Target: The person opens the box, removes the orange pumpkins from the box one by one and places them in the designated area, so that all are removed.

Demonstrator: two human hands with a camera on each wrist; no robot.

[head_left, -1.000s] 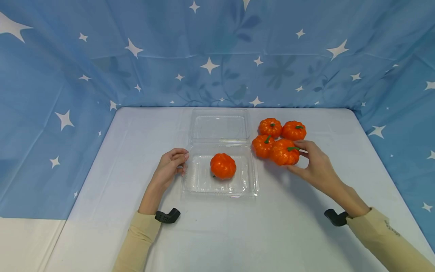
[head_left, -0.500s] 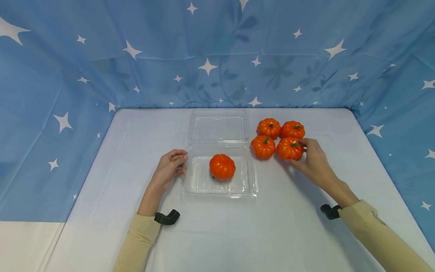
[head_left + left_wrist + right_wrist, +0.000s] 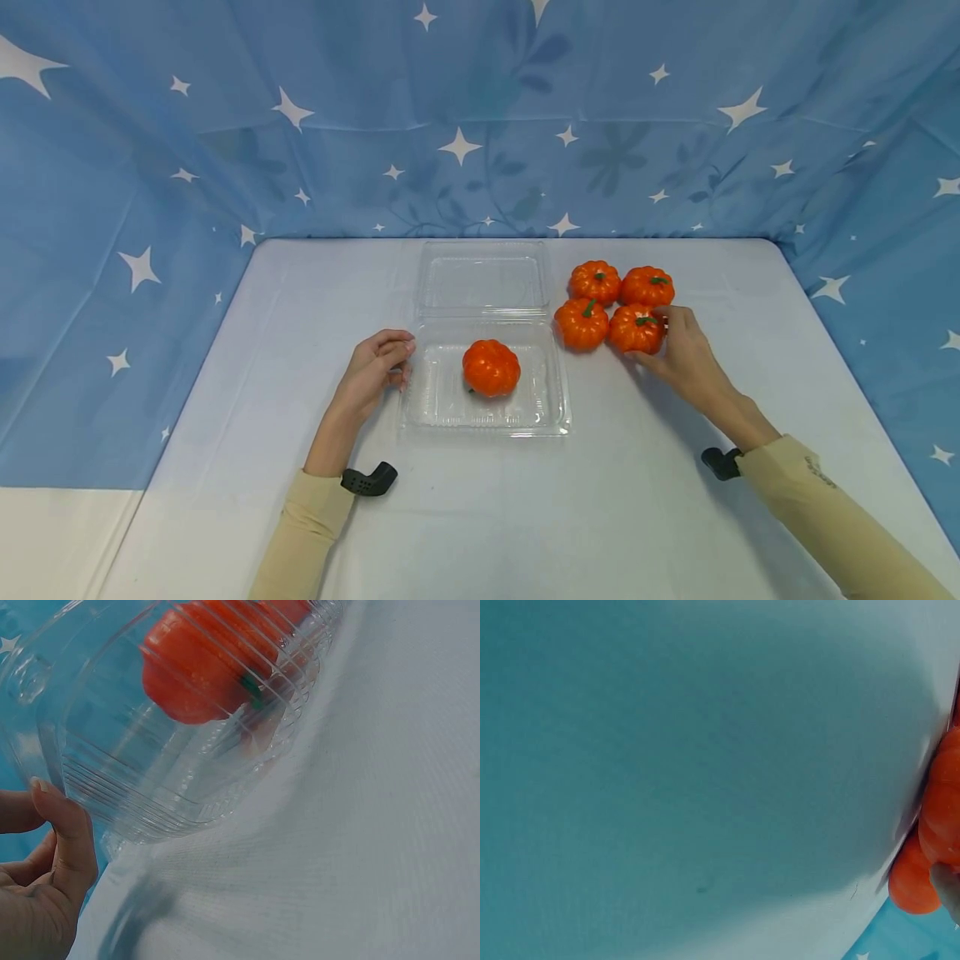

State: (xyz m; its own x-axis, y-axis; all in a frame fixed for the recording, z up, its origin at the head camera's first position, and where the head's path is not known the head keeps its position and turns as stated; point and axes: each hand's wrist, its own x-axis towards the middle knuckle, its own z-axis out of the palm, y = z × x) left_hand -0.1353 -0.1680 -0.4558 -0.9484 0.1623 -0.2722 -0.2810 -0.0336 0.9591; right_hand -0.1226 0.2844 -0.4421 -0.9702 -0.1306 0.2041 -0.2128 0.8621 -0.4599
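Observation:
A clear plastic clamshell container (image 3: 552, 398) lies open mid-table, its lid (image 3: 483, 282) flat behind it. One orange pumpkin (image 3: 491, 367) sits in its base, also seen through the wall in the left wrist view (image 3: 199, 671). My left hand (image 3: 403, 358) holds the container's left rim, thumb (image 3: 66, 829) against the corner. Several more pumpkins cluster to the right. My right hand (image 3: 651, 336) curls round the front-right pumpkin (image 3: 632, 330), which rests beside the front-left pumpkin (image 3: 581, 323). The right wrist view shows only an orange pumpkin edge (image 3: 930, 847) and bare table.
Two other pumpkins (image 3: 595, 282) (image 3: 647, 286) stand behind the gripped one. The white table (image 3: 525, 500) is walled on three sides by a blue starred cloth (image 3: 480, 125). Black wrist mounts (image 3: 369, 479) sit on both cream sleeves.
My right hand has moved the front-right pumpkin a little away from me, back against the cluster. The left hand and the container have stayed put.

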